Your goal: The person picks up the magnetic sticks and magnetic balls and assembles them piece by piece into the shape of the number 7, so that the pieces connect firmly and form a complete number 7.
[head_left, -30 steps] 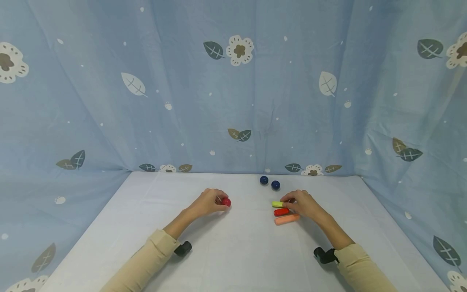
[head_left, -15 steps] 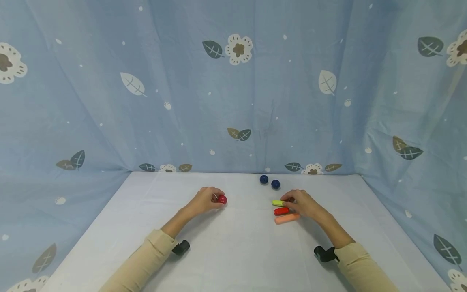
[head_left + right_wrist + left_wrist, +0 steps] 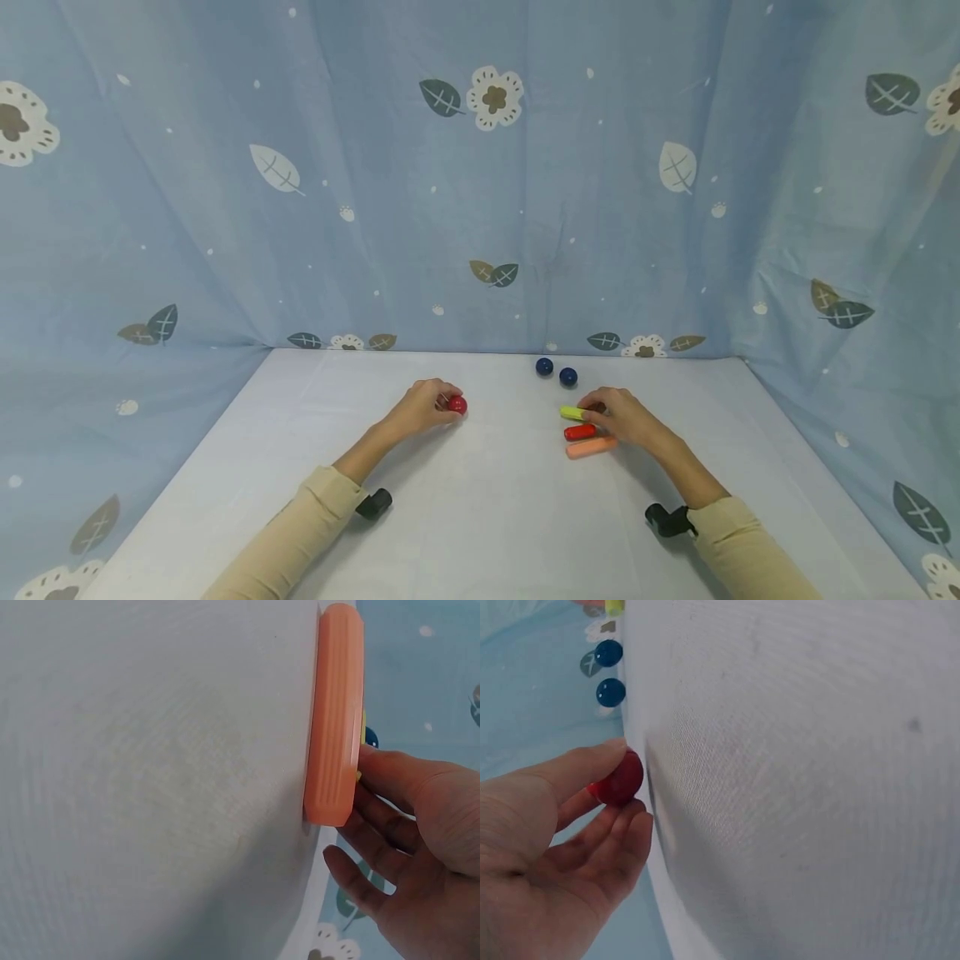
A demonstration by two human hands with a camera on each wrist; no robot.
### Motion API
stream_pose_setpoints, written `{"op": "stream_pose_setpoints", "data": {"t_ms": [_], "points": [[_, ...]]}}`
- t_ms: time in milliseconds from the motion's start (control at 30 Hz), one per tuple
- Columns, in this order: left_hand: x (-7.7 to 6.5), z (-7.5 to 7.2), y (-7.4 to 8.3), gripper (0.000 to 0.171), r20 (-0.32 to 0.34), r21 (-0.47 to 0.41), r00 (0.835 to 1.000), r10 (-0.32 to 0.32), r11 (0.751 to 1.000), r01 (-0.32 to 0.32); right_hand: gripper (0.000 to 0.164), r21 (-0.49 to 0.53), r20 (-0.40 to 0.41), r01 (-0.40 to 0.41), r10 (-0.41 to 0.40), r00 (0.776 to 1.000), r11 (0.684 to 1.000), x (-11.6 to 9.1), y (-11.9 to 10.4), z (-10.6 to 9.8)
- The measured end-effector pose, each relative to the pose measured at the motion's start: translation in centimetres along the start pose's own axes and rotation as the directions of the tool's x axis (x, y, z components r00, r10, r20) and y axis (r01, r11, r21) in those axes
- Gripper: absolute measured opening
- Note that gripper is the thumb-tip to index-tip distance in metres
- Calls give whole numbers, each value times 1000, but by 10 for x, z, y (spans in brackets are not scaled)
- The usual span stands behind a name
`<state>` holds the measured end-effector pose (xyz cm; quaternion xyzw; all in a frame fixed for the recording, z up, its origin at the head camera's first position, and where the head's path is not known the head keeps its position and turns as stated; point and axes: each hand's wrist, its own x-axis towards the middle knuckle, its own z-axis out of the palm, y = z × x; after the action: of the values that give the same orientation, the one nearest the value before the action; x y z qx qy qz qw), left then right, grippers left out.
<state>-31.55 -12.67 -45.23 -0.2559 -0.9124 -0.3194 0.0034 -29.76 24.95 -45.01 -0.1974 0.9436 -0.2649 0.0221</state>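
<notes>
In the head view, my left hand pinches a glossy red ball between thumb and fingers. The left wrist view shows the ball at the fingertips, close to the white tabletop. On the right, my right hand grips the end of a short yellow-green stick. Nearer to me lie a red stick and a longer orange stick, roughly side by side. From the right wrist, the ribbed orange stick hides most of the yellow-green one, and the thumb and fingers are behind it.
Two dark blue balls sit near the far edge of the white table. A blue curtain printed with leaves and flowers hangs behind it and along both sides.
My left hand has shifted slightly to the left with the red ball between its fingers. The right hand keeps its place on the yellow-green stick, and the other things have stayed put.
</notes>
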Motion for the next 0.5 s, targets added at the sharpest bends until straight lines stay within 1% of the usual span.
{"op": "stream_pose_setpoints", "data": {"t_ms": [200, 500], "points": [[0, 2, -3, 38, -2, 14, 1000, 28, 1000, -28, 18, -13, -8, -3, 3, 1000, 1000, 0, -4, 0], [2, 4, -6, 40, -8, 40, 1000, 16, 999, -16, 19, -16, -4, -4, 4, 1000, 1000, 4, -11, 0]]}}
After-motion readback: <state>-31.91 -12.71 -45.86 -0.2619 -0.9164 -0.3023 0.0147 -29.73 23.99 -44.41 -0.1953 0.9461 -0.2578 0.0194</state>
